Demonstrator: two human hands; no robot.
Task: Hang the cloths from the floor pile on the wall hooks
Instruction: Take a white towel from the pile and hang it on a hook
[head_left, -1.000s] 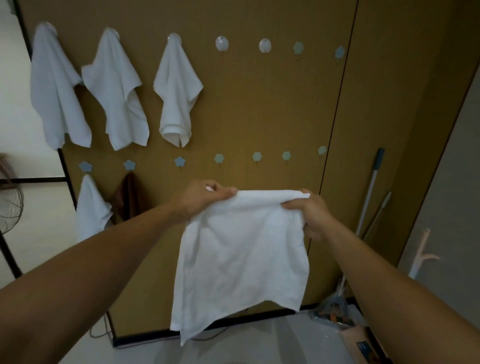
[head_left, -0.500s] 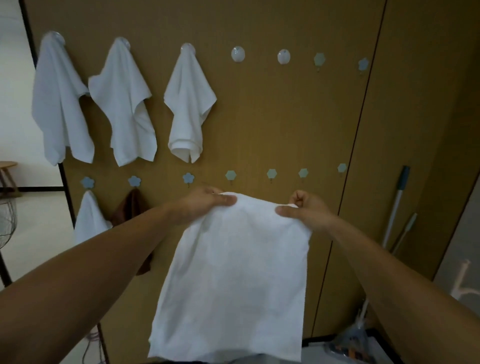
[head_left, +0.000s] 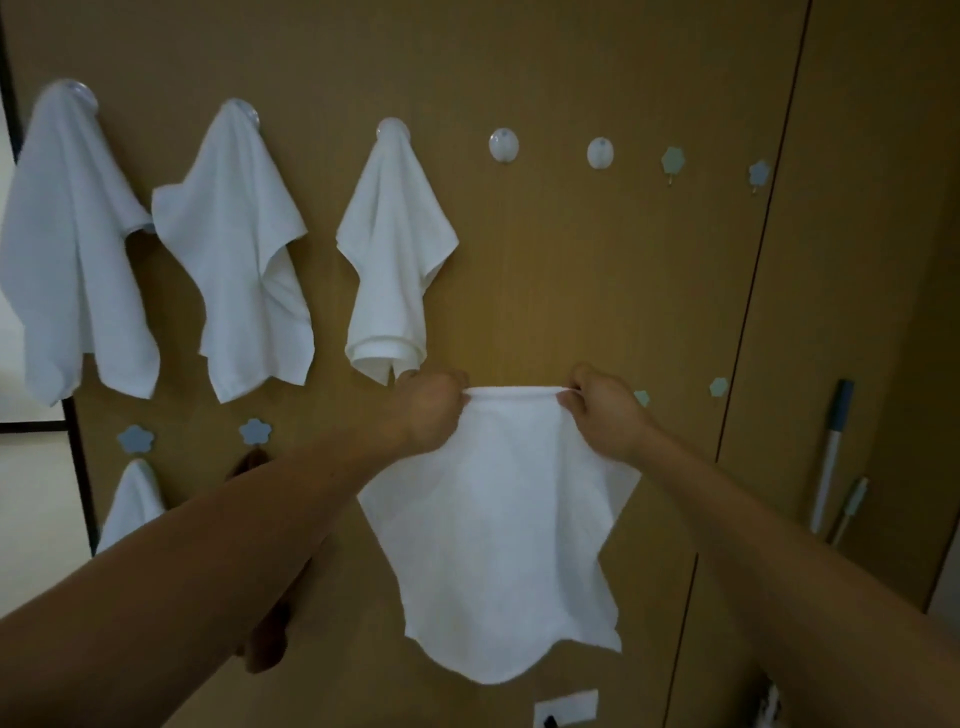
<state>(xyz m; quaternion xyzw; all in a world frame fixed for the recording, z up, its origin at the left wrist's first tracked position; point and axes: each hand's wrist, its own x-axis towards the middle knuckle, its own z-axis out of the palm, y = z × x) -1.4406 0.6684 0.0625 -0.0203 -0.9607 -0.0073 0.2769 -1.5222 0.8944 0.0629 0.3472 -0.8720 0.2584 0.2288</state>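
A white cloth (head_left: 501, 545) hangs in front of the brown wall, stretched by its top edge between my left hand (head_left: 427, 410) and my right hand (head_left: 602, 413). Both hands pinch that edge, below the upper row of hooks. Three white cloths (head_left: 387, 260) hang on the upper row's left hooks. To their right, a bare round white hook (head_left: 503, 145) and a second one (head_left: 600, 153) sit above my hands. The floor pile is out of view.
Small blue flower hooks (head_left: 673, 160) continue the upper row and form a lower row (head_left: 254, 431). A white cloth (head_left: 132, 501) and a brown cloth (head_left: 249, 462) hang at lower left. Mop handles (head_left: 831, 457) lean at right. A wall socket (head_left: 566, 705) sits low.
My hands have risen with the cloth and come closer together, bunching its top edge. The view has tilted up and the wall looks nearer.
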